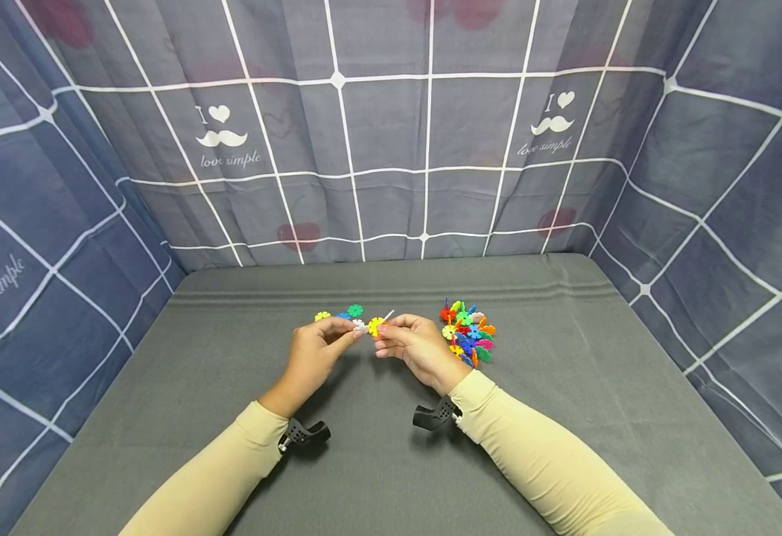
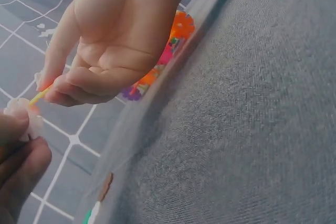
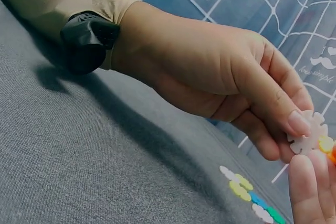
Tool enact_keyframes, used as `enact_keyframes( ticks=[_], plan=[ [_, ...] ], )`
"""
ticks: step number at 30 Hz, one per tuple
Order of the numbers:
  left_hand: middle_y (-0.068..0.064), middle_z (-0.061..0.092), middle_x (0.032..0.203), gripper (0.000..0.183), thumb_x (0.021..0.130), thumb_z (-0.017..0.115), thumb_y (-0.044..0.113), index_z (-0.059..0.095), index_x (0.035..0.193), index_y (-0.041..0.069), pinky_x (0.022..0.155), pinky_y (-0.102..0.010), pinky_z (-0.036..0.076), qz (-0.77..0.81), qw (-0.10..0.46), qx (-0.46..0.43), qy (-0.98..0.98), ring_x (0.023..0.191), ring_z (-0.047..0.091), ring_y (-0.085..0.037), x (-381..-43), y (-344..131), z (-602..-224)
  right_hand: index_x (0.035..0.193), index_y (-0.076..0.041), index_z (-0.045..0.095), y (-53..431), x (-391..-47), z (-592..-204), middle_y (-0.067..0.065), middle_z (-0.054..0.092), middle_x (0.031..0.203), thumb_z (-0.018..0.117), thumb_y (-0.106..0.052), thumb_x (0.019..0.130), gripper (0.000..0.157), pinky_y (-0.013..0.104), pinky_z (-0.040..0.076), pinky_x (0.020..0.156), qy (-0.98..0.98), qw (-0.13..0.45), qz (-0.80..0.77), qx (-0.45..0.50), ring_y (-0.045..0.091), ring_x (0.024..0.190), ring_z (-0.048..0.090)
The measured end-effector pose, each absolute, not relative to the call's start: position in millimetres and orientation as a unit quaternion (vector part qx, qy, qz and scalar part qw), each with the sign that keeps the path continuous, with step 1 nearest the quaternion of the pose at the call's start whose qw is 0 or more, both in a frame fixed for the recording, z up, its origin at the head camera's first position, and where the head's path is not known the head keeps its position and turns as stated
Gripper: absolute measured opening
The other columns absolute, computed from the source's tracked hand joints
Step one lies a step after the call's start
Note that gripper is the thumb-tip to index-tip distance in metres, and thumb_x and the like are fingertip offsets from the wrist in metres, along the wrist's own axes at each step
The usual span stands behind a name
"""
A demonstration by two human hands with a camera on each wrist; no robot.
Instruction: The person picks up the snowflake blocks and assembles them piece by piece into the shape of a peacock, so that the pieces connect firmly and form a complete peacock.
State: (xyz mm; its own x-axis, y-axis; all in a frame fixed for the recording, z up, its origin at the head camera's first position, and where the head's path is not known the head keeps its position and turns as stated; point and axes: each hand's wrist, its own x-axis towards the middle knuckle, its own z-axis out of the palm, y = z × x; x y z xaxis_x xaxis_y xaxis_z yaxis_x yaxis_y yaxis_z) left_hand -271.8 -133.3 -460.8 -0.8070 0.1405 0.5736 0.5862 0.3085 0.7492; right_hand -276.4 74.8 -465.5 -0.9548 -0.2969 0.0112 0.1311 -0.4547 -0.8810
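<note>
My left hand (image 1: 310, 362) pinches a white notched plastic disc (image 3: 310, 136) between thumb and fingers. Facing it, my right hand (image 1: 423, 351) holds a yellow notched disc (image 1: 375, 326), with a white piece (image 1: 389, 316) seen edge-on sticking out beside it. In the left wrist view the yellow disc is edge-on and meets the white disc held by the left fingers (image 2: 26, 166). A bit of orange (image 3: 334, 155) shows by the right fingertips (image 3: 303, 182). Both hands are above the grey cloth; I cannot tell whether the discs are interlocked.
Behind the left hand lie a few loose discs, among them a yellow one (image 1: 322, 316) and a green one (image 1: 355, 310). A heap of many-coloured discs (image 1: 469, 335) sits beside the right hand. Checked curtains (image 1: 391, 134) enclose the grey cloth-covered table (image 1: 552, 313).
</note>
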Motion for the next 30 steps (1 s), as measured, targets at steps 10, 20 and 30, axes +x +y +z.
enact_keyframes(
  ticks=[10, 20, 30],
  plan=[
    [-0.004, 0.078, 0.088, 0.020, 0.077, 0.089, -0.010, 0.081, 0.091, 0.002, 0.067, -0.028, 0.060, -0.454, 0.331, -0.333, -0.757, 0.074, 0.075, -0.021, -269.2, -136.2, -461.5, 0.093, 0.002, 0.063, 73.5, -271.9, -460.1, 0.015, 0.072, 0.086, 0.065, 0.010, 0.099, 0.010, 0.038, 0.063, 0.074, 0.535, 0.142, -0.827, -0.100, 0.021, 0.075, 0.072],
    [-0.003, 0.079, 0.093, 0.022, 0.081, 0.086, -0.011, 0.081, 0.097, 0.004, 0.070, -0.024, 0.057, -0.464, 0.327, -0.362, -0.739, 0.077, 0.076, -0.020, -274.7, -134.8, -453.1, 0.097, 0.002, 0.061, 75.6, -270.7, -455.0, 0.024, 0.072, 0.093, 0.067, 0.008, 0.099, 0.009, 0.040, 0.063, 0.076, 0.562, 0.139, -0.805, -0.128, 0.024, 0.078, 0.073],
    [-0.012, 0.078, 0.095, 0.030, 0.074, 0.084, -0.020, 0.079, 0.098, -0.002, 0.075, -0.019, 0.056, -0.488, 0.273, -0.370, -0.742, 0.080, 0.077, -0.028, -283.6, -145.1, -462.2, 0.139, 0.005, 0.055, 85.3, -276.9, -454.6, 0.020, 0.063, 0.123, 0.076, -0.001, 0.095, 0.050, 0.044, 0.060, 0.085, 0.646, 0.132, -0.729, -0.185, 0.056, 0.108, 0.062]
  ],
)
